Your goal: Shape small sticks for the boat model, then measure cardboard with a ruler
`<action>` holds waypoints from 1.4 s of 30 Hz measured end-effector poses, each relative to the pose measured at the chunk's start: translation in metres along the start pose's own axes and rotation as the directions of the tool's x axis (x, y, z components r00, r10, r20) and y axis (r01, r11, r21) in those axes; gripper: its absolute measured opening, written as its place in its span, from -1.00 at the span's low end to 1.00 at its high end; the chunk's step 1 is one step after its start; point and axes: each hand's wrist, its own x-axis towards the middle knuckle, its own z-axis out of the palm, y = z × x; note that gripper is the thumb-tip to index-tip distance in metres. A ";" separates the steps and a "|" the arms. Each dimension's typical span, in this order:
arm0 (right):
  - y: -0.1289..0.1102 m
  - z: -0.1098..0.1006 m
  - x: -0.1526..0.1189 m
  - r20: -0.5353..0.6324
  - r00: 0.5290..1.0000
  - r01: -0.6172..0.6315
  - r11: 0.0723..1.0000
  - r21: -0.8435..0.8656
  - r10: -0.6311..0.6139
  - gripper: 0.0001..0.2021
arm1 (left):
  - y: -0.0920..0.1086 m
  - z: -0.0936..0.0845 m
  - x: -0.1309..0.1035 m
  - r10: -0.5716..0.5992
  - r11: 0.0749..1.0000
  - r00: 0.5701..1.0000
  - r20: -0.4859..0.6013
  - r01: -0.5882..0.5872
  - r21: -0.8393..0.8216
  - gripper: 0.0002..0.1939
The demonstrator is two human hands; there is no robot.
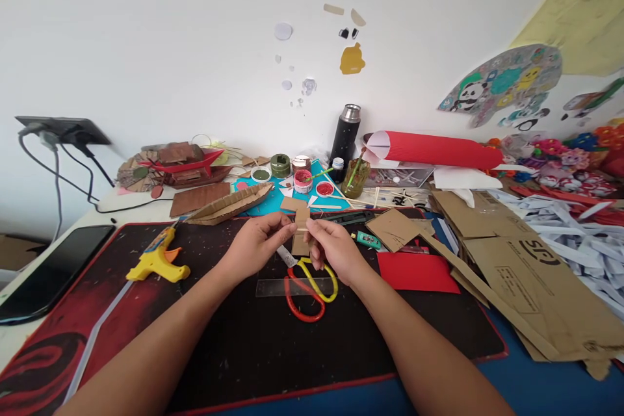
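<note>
A small piece of brown cardboard [301,223] is pinched between my two hands above the middle of the mat. My left hand [257,244] grips its left edge between thumb and fingers. On the other side, my right hand [337,248] closes on the right edge. Just below lie scissors [306,311] with one red and one yellow handle, resting across a clear ruler [273,288]. More cardboard [300,245] shows behind and under the held piece; where one ends and the other begins is hard to tell.
A yellow glue gun [160,257] and a phone [51,270] lie left. Behind are a cardboard boat hull [234,203], paint jars [280,166] and a black thermos [346,136]. Right are red card [416,272], flattened cardboard [541,279] and white paper strips [560,227].
</note>
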 end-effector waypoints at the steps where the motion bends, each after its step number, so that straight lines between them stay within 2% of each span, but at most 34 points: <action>1: 0.000 0.000 0.000 -0.021 1.000 0.012 1.000 -0.023 -0.013 -0.42 | 0.000 0.001 0.000 -0.021 0.997 1.000 0.012 0.022 -0.073 -0.59; 3: 0.000 -0.002 0.001 -0.049 0.998 0.023 0.999 -0.040 -0.025 -0.43 | -0.001 0.003 0.001 -0.075 0.961 0.997 0.018 0.077 -0.266 -0.62; 7: -0.001 -0.006 0.003 -0.080 0.996 0.043 0.998 -0.049 -0.047 -0.45 | -0.007 0.004 0.005 -0.173 0.784 0.984 -0.034 0.116 -0.610 -0.78; 13: 0.000 -0.010 0.004 -0.074 0.990 0.101 0.976 -0.194 -0.117 -0.52 | -0.015 0.001 0.009 -0.255 0.629 0.964 -0.079 0.103 -0.770 -0.56; 17: 0.001 -0.009 0.003 -0.059 0.990 0.102 0.945 -0.310 -0.126 -0.61 | -0.017 0.002 0.009 -0.241 0.573 0.968 -0.064 0.089 -0.815 -0.50; 21: 0.001 -0.005 -0.001 -0.029 0.993 0.093 0.890 -0.446 -0.118 -0.77 | -0.017 0.008 0.007 -0.183 0.550 0.983 0.007 0.108 -0.828 -0.51; 26: 0.001 -0.001 -0.005 0.036 0.987 0.149 0.821 -0.551 -0.155 -0.81 | -0.017 0.022 0.002 -0.134 0.542 0.988 0.075 0.137 -0.829 -0.55; 34: 0.003 0.000 -0.005 0.047 0.987 0.156 0.846 -0.510 -0.154 -0.80 | -0.014 0.033 -0.001 -0.124 0.551 0.989 0.078 0.134 -0.824 -0.57; 39: 0.006 0.004 -0.004 0.082 0.986 0.169 0.897 -0.408 -0.148 -0.87 | -0.012 0.033 0.000 -0.142 0.540 0.988 0.063 0.131 -0.831 -0.53; 42: 0.006 0.006 -0.005 0.095 0.986 0.159 0.922 -0.353 -0.134 -0.83 | -0.013 0.035 -0.001 -0.148 0.554 0.987 0.056 0.130 -0.822 -0.52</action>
